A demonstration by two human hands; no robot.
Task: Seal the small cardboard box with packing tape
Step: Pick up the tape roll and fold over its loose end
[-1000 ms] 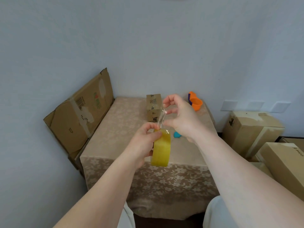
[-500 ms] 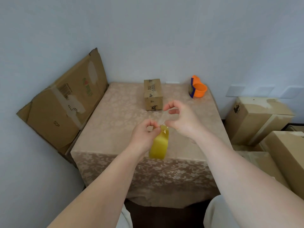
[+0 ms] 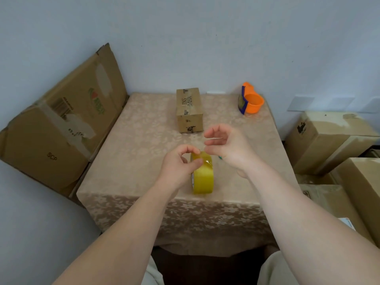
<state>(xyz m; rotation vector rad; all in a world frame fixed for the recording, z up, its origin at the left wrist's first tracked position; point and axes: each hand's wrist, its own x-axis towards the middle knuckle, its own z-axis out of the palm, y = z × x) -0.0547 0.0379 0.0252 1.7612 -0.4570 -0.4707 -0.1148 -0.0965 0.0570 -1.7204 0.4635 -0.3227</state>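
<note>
The small cardboard box [image 3: 189,109] stands shut at the back middle of the table [image 3: 131,153], with printed letters on its top. Nearer the front edge, my left hand [image 3: 179,166] pinches the top of a yellow roll of packing tape [image 3: 202,176], which stands on its edge. My right hand [image 3: 227,148] is just right of the roll, between it and the box, fingers curled. It pinches the clear free end of the tape, a short strip that rises from the roll. Both hands are apart from the box.
An orange tape dispenser [image 3: 250,102] lies at the table's back right corner. A flattened large carton [image 3: 59,124] leans against the wall on the left. Several cardboard boxes [image 3: 329,138] are stacked on the floor to the right. A small teal thing [image 3: 220,157] peeks from under my right hand.
Both hands and the roll have come down from in front of the box to just above the table's front part. The pulled strip of tape is shorter now.
</note>
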